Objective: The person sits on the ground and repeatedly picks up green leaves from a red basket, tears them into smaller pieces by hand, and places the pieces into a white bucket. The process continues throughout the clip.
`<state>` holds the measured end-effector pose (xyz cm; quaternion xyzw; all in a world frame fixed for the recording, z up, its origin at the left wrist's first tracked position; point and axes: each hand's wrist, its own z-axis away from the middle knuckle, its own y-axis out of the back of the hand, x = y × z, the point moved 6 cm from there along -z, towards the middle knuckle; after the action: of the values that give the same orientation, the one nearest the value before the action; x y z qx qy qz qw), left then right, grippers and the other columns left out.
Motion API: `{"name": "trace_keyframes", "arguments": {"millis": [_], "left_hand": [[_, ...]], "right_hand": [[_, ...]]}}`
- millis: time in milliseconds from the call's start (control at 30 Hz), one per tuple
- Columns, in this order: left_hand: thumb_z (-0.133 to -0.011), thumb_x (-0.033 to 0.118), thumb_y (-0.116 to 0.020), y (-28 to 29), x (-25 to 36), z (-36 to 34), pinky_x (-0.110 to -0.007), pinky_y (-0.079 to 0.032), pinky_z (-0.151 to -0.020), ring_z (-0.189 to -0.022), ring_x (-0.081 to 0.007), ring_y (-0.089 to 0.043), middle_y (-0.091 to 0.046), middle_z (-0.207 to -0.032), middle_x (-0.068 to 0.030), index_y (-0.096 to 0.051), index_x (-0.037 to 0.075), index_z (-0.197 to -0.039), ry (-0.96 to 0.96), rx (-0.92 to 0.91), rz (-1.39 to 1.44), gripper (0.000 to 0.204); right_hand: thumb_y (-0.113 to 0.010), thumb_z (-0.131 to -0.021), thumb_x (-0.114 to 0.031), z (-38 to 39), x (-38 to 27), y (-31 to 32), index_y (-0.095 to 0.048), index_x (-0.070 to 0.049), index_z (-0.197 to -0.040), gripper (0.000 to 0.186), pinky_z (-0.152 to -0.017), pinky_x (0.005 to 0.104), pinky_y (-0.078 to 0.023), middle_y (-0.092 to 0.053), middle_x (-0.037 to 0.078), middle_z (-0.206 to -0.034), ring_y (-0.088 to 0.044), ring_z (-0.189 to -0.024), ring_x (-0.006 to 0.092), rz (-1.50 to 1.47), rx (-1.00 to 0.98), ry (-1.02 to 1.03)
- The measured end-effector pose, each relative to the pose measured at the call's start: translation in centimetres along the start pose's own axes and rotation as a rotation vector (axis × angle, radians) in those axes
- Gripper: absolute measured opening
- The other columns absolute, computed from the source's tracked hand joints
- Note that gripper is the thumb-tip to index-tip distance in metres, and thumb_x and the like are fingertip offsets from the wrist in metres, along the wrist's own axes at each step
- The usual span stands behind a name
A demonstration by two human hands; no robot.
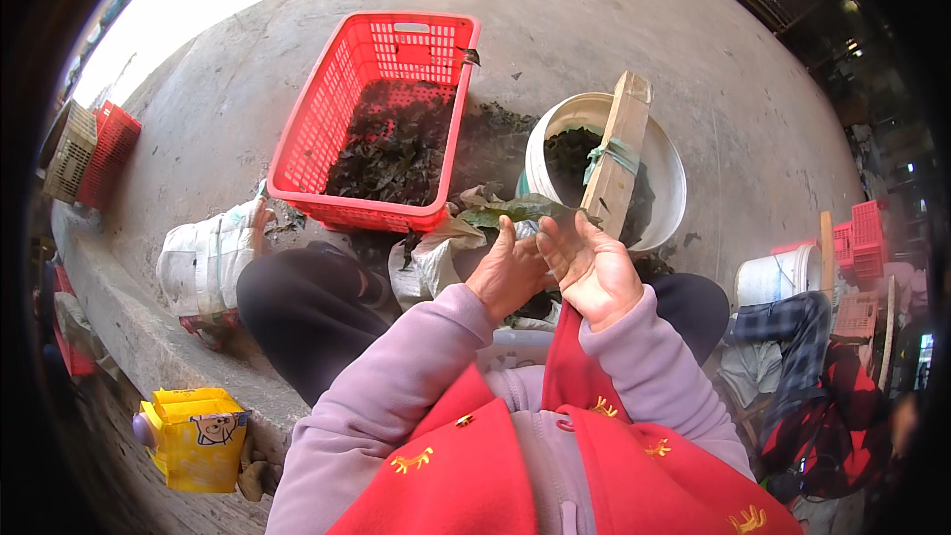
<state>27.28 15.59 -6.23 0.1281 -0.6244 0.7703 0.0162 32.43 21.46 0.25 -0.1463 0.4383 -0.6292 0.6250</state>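
Note:
A long green leaf (530,207) stretches just beyond my fingertips, in front of the bucket. My left hand (507,275) has its thumb raised against the leaf, and its other fingers are partly hidden behind my right hand. Palm up, my right hand (601,275) lies close beside it with the fingers loosely curled and apart, near the leaf's right end. Beyond them, a red plastic crate (297,139) contains a heap of dark leaves (391,160). On its right stands a white bucket (537,160) with more dark leaves inside. A wooden board (622,139) tied with a pale green strip lies across the bucket's rim.
A stuffed white sack (203,253) sits by my left knee. A yellow container (201,441) stands lower left, beyond a low concrete ledge (149,307). Stacked crates (107,154) are far left. At right are another person's leg (783,322) and a white bucket (768,280).

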Motion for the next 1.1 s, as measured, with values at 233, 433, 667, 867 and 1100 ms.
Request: {"name": "trace_keyframes", "arguments": {"millis": [233, 433, 667, 867, 1100], "left_hand": [[-0.092, 0.043, -0.041, 0.7, 4.4, 0.5, -0.043, -0.033, -0.099, -0.112, -0.0262, -0.048, -0.053, -0.118, -0.016, -0.045, 0.002, -0.12, -0.273, 0.114, -0.059, 0.049], [-0.093, 0.023, -0.047, 0.2, 5.2, 0.6, -0.035, -0.044, -0.084, -0.085, -0.0223, -0.059, -0.062, -0.09, -0.014, -0.052, -0.004, -0.105, -0.263, 0.129, -0.221, 0.03], [-0.085, 0.018, -0.058, 0.2, 3.5, -0.4, -0.023, -0.038, -0.059, -0.066, -0.0092, -0.05, -0.054, -0.069, -0.0002, -0.06, 0.001, -0.088, 0.031, 0.247, -1.076, 0.017], [-0.074, 0.001, -0.06, -5.0, 0.9, -1.9, -0.019, -0.037, -0.05, -0.06, -0.0029, -0.048, -0.056, -0.069, 0.0035, -0.059, 0.0, -0.092, -0.162, -0.175, -1.459, 0.018], [-0.068, -0.002, -0.058, -4.8, 1.3, -1.0, -0.02, -0.035, -0.045, -0.053, -0.0039, -0.047, -0.055, -0.066, 0.002, -0.061, -0.001, -0.08, 0.068, 0.201, -1.366, 0.013]], "right_hand": [[-0.052, -0.089, -0.017, 0.6, -0.4, 3.2, -0.051, -0.003, -0.099, 0.017, -0.082, 0.0367, -0.051, -0.059, 0.013, -0.098, -0.06, -0.092, 0.0257, 0.144, 0.126, 0.117], [-0.05, -0.09, -0.018, 0.7, -0.7, 6.3, -0.054, 0.0, -0.101, 0.021, -0.072, 0.0346, -0.052, -0.058, 0.011, -0.088, -0.06, -0.078, 0.0205, 0.287, 0.129, 0.131], [-0.058, -0.084, -0.004, 2.0, -4.5, 2.7, -0.063, 0.003, -0.096, 0.014, -0.072, 0.0235, -0.046, -0.061, 0.006, -0.097, -0.058, -0.08, 0.0119, 0.914, -0.085, 0.832], [-0.053, -0.083, 0.0, 1.6, -5.5, -1.2, -0.06, 0.0, -0.109, 0.026, -0.099, 0.0322, -0.034, -0.059, 0.006, -0.114, -0.048, -0.115, 0.019, 1.263, -0.55, 0.888], [-0.052, -0.087, -0.004, -0.9, -4.2, 2.1, -0.061, 0.002, -0.103, 0.02, -0.077, 0.0226, -0.044, -0.064, 0.005, -0.093, -0.054, -0.085, 0.0077, 0.9, -0.421, 0.526]]}}
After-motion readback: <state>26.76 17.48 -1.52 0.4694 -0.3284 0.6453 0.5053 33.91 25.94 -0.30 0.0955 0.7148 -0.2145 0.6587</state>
